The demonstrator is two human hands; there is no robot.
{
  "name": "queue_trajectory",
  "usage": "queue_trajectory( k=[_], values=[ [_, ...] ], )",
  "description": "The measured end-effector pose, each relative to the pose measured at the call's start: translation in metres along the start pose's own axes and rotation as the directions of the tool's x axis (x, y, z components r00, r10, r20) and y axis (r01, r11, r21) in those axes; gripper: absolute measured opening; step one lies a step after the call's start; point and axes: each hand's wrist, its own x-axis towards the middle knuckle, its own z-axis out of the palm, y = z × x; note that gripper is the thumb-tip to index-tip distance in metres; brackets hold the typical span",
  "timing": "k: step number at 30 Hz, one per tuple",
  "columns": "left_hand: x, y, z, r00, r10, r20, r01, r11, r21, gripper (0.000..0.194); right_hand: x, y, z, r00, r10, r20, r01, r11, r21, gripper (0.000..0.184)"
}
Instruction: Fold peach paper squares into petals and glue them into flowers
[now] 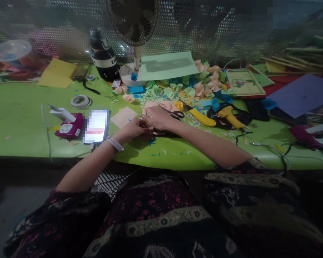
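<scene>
My right hand (158, 118) lies palm down over peach paper (164, 104), its fingers stretched to the left. Just below and left of it, my left hand (136, 128) has its fingers curled together at the paper's near edge; what they pinch is hidden. A white-banded watch (115, 144) is on the left wrist. Dark-handled scissors (177, 114) lie against the far side of my right hand, partly covered by it. A loose peach paper square (123, 117) rests beyond my left hand. A dark flat object (167, 134) shows under my right wrist.
Paper flowers (201, 89) and scraps heap behind my hands. A yellow cutter (203, 117) and yellow glue gun (233, 117) lie to the right. A lit phone (97, 126), purple power socket (69, 127) and tape roll (80, 101) are left; a bottle (104, 59) and fan (134, 21) stand behind.
</scene>
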Motion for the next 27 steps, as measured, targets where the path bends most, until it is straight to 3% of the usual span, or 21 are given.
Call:
queue_trajectory(
  k=[11, 27],
  values=[
    [0.0034, -0.0043, -0.0028, 1.000, 0.016, 0.013, -0.016, 1.000, 0.007, 0.018, 0.0013, 0.0005, -0.0020, 1.000, -0.004, -0.002, 0.004, 1.000, 0.028, 0.060],
    [-0.0032, 0.0030, 0.0024, 1.000, -0.009, -0.006, 0.010, 1.000, 0.025, 0.016, 0.0019, 0.0016, -0.0009, 1.000, -0.027, 0.006, 0.027, 1.000, 0.015, 0.048]
  ],
)
